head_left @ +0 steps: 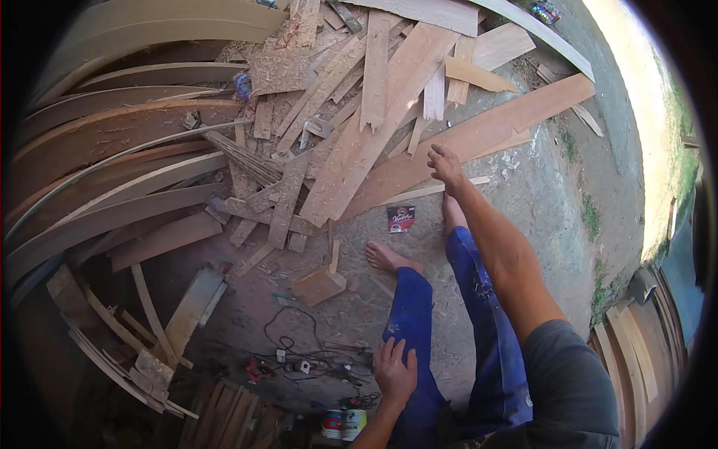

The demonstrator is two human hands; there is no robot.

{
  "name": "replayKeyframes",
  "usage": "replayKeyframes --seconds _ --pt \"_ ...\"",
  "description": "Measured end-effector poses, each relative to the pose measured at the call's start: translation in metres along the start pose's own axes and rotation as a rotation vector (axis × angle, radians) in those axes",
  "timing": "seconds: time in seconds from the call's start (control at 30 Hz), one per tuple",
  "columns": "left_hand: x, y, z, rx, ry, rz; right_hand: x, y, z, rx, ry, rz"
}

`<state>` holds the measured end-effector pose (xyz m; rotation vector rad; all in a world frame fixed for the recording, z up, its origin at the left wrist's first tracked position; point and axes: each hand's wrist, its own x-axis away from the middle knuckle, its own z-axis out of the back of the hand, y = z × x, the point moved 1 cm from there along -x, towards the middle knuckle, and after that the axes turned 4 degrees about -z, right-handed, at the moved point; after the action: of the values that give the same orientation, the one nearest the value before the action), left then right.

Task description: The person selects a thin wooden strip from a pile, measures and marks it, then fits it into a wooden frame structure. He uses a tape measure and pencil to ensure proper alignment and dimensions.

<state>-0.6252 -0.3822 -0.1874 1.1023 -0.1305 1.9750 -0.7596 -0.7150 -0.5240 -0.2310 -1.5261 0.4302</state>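
My left hand [396,369] hangs beside my blue trouser leg with its fingers apart and nothing in them. Stretched forward, my right hand [447,166] is over the edge of a long reddish plank [516,123]; its fingers are loosely bent and apart, and I see nothing held. Whether it touches the plank I cannot tell. A thin pale strip of wood [437,190] lies on the ground just below that hand. Between my bare feet and the boards is a small black and red packet [401,218].
Overlapping offcuts and boards [374,120] with shavings pile up ahead. Long planks [127,112] are stacked at the left, near a bundle of thin sticks [247,157]. A wood block [319,286], tangled black cables [299,329] and paint cans [344,424] lie at the lower left.
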Motion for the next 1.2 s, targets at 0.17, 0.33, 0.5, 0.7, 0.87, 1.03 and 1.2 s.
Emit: replayKeyframes --seconds 0.17,0.33,0.5,0.7,0.87,1.03,1.2 --pt "-0.002 -0.006 0.010 0.104 -0.011 0.098 -0.063 -0.009 -0.029 -0.091 0.071 0.064" --pt "-0.001 -0.010 0.009 0.204 -0.031 0.155 -0.081 -0.010 -0.043 -0.247 0.135 0.016" --pt "-0.003 -0.007 0.011 0.134 -0.021 0.110 -0.050 -0.006 -0.022 -0.219 -0.055 0.095" --pt "-0.006 -0.004 0.010 0.131 -0.049 0.156 0.043 0.019 -0.021 -0.010 -0.064 0.034" --pt "-0.006 -0.001 -0.001 0.084 -0.050 0.132 0.075 0.031 -0.020 0.185 0.038 -0.035" --pt "-0.013 0.002 0.010 0.051 -0.047 0.065 -0.020 0.081 0.008 0.413 0.600 0.364" --pt "-0.010 0.002 0.001 0.080 -0.023 0.115 -0.024 -0.012 -0.026 -0.139 -0.016 -0.062"
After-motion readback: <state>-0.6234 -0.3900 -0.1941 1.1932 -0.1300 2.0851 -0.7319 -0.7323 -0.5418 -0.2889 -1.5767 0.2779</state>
